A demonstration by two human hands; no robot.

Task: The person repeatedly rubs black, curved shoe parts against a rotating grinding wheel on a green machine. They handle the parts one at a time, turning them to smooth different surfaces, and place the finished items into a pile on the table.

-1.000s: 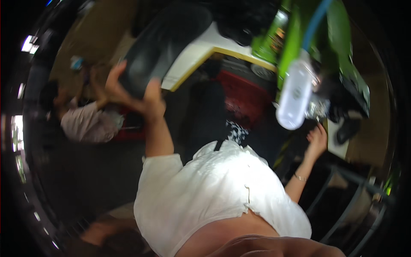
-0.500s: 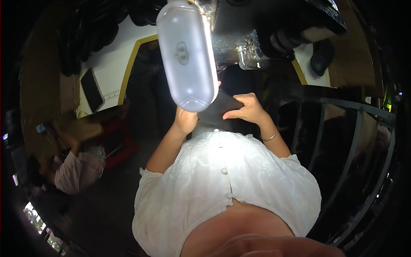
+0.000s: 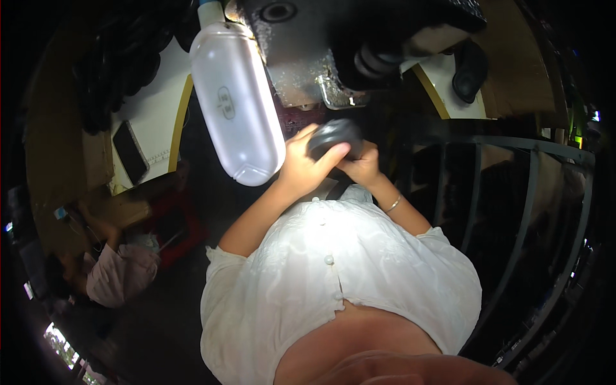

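Between my two hands is a glossy black piece with a rounded end [image 3: 335,136], held up in front of my body; it looks like the toe of a shoe, but the exact kind cannot be made out. My left hand [image 3: 304,164] grips its near left side, thumb laid across it. On the right side my right hand [image 3: 364,165] holds it too, its fingers partly hidden behind the piece. Just beyond the hands stands a dark machine [image 3: 301,77] with a worn metal part.
A long, lit whitish lamp [image 3: 237,109] hangs close to my left hand. On the white tabletop [image 3: 151,115] lie a phone [image 3: 130,151] and a heap of black pieces [image 3: 122,70]. Another black piece [image 3: 469,74] rests at right, above a metal rack [image 3: 507,144]. Someone in pink [image 3: 122,276] sits at left.
Both hands have drawn closer together and risen slightly. The black piece now shows plainly between them. The lamp and machine appear shifted left in the picture.
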